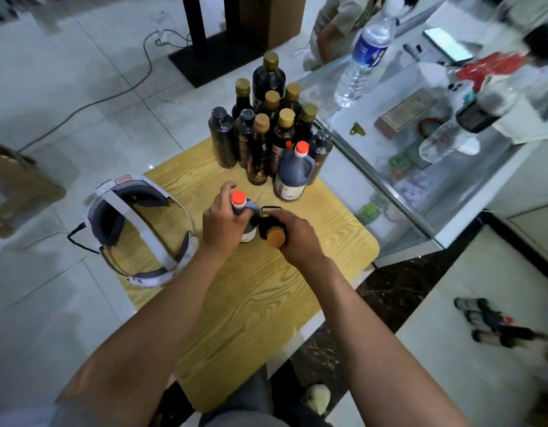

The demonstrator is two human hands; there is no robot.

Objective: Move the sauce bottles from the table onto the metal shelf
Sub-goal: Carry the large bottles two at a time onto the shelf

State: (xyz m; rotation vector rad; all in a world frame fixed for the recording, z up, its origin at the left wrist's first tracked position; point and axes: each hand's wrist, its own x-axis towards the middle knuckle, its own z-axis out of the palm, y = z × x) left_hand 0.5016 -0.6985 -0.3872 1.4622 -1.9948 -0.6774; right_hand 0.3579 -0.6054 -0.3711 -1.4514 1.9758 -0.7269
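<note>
Wooden table [260, 306] holds everything. At its far end stand eleven dark sauce bottles [268, 131], well apart from the hands. Nearer, two more bottles stand side by side. The left hand [221, 223] is curled around the red-capped bottle [239, 200]. The right hand [297, 238] is curled around the brown-capped bottle [276, 237]. One white headset [137, 229] lies left of them.

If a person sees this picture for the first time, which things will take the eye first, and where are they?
First, the two hands at the middle of the wooden table: the left hand grips a red-capped bottle, the right hand a tan-capped bottle. Behind them, at the table's far end, stands a tight cluster of dark bottles. A white headset lies on the left edge.
</note>
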